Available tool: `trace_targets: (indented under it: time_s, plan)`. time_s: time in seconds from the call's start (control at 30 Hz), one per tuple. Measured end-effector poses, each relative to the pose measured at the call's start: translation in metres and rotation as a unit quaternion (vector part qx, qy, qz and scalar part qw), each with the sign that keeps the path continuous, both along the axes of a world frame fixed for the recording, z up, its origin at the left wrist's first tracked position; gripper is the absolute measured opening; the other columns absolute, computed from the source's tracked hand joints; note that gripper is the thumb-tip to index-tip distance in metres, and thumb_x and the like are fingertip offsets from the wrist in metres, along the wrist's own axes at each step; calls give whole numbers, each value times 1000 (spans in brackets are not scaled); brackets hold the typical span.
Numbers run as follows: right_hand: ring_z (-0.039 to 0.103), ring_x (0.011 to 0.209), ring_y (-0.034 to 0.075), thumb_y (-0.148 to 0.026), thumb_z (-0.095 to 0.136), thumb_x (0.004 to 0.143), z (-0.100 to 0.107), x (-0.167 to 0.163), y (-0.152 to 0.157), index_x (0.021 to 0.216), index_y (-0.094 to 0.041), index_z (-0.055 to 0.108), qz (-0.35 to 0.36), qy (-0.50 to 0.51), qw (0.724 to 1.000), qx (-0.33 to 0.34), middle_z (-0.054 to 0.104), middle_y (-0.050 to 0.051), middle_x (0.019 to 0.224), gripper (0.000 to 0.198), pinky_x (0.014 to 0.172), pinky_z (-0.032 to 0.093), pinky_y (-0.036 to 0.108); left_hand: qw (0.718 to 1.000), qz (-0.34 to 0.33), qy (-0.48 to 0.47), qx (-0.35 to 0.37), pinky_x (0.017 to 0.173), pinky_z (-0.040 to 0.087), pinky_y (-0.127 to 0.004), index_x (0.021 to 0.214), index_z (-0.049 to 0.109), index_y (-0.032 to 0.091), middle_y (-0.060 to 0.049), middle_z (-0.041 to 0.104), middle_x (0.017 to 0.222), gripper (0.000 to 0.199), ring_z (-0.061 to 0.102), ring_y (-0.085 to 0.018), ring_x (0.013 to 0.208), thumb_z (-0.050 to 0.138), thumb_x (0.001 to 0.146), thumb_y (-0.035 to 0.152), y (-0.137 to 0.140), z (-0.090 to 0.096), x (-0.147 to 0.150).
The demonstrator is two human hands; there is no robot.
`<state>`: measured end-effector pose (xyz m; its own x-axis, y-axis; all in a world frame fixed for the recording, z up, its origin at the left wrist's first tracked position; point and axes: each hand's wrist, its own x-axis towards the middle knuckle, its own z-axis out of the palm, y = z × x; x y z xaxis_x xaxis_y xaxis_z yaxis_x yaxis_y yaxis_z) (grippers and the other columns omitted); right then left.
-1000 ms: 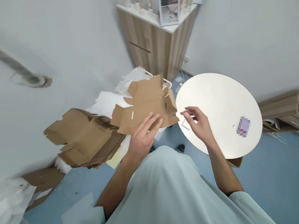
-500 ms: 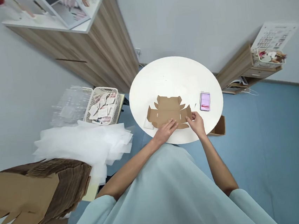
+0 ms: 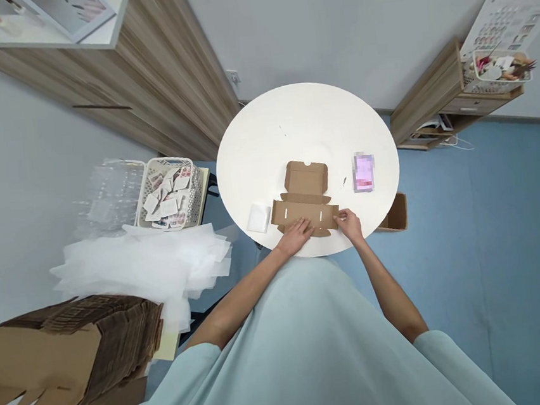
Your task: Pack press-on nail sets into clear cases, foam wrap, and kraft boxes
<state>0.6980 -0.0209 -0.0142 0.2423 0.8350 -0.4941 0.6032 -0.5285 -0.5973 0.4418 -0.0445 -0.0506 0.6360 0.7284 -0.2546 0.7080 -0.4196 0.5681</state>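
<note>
Only one view here, the head cam, looking down past a pale blue-green garment [image 3: 312, 345] at a round white table [image 3: 249, 141]. The brown cardboard box blank [image 3: 304, 212] is on the near half of the table, pretty much right in front of the person. It's unfolded, with the wider panel on the far side and a strip with two pale slots closer in, little flaps poking out around the edges.

Left hand [image 3: 295, 237] is palm-down on the near edge of the blank, fingers stretched out and lying on the cardboard, slightly apart — not gripping anything. Right hand [image 3: 350, 225] is at the blank's right end, thumb and fingertips pinching the end flap.

Just left of the blank there's a small white packet [image 3: 259, 218]. Off to the right sits a pixelated pinkish-purple thing [image 3: 363, 173] — too blurred out to say what it is — and between it and the blank, a tiny dark object [image 3: 344, 182], also too small to tell.

Away from the table, on the left: a tall pile of flat cardboard blanks [image 3: 41, 358], a spread of thin white sheets [image 3: 137, 263], and a white basket [image 3: 197, 200] full of small packets. An open brown box [image 3: 401, 212] peeks out below the table's right edge, and a wooden shelf unit [image 3: 432, 101] stands by the wall.
</note>
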Motion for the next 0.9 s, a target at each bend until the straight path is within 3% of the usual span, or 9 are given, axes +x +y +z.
trace_targets:
  time_s: [0.17, 0.27, 0.4, 0.5, 0.63, 0.8, 0.9]
  plan:
    - [64, 132, 33, -38, 57, 98, 21, -2, 17, 143, -16, 60, 56, -67, 995, 57, 67, 19, 146, 50, 109, 52, 47, 998, 60, -5, 7, 132, 32, -61, 156, 52, 14, -26, 41, 172, 58, 31, -39, 165, 66, 102, 31, 0, 7, -31]
    - [58, 141, 34, -38, 55, 101, 30, -17, 32, 155, -12, 51, 108, -70, 990, 62, 55, 21, 159, 60, 115, 49, 46, 996, 93, 2, 4, 133, 32, -61, 152, 56, 14, -25, 40, 171, 62, 31, -41, 165, 73, 94, 23, 4, 14, -55]
    - [59, 140, 36, -30, 58, 99, 32, -44, 51, 165, -11, 37, 160, -63, 985, 7, 51, 24, 161, 73, 114, 50, 47, 992, 123, 9, -18, 130, 39, -61, 144, 65, 19, -19, 50, 165, 56, 41, -39, 160, 72, 88, 13, 8, 20, -75]
    - [63, 135, 36, -30, 60, 98, 27, -58, 54, 170, -10, 24, 182, -73, 981, -4, 50, 26, 159, 83, 110, 53, 46, 989, 141, 16, -40, 124, 48, -57, 135, 73, 21, -17, 57, 159, 43, 52, -37, 151, 68, 92, 15, 7, 22, -78]
    - [66, 129, 37, -29, 56, 100, 20, -63, 45, 174, -12, 9, 213, -104, 971, 35, 39, 28, 168, 90, 101, 58, 47, 987, 156, 9, -34, 120, 53, -53, 124, 78, 20, -16, 60, 157, 29, 59, -34, 145, 63, 99, 23, 6, 22, -76]
    - [70, 119, 38, -27, 49, 100, 18, -66, 41, 174, -7, 13, 251, -133, 957, 65, 18, 31, 178, 84, 92, 62, 49, 989, 147, 2, -31, 121, 52, -50, 123, 80, 19, -14, 61, 158, 30, 61, -32, 143, 60, 101, 21, 10, 22, -73]
    - [68, 123, 40, -28, 45, 103, 22, -70, 50, 173, -3, 14, 233, -145, 960, 57, 21, 33, 177, 81, 97, 60, 52, 989, 143, 11, -40, 119, 53, -48, 123, 80, 19, -14, 60, 158, 31, 63, -32, 140, 59, 100, 18, 15, 24, -68]
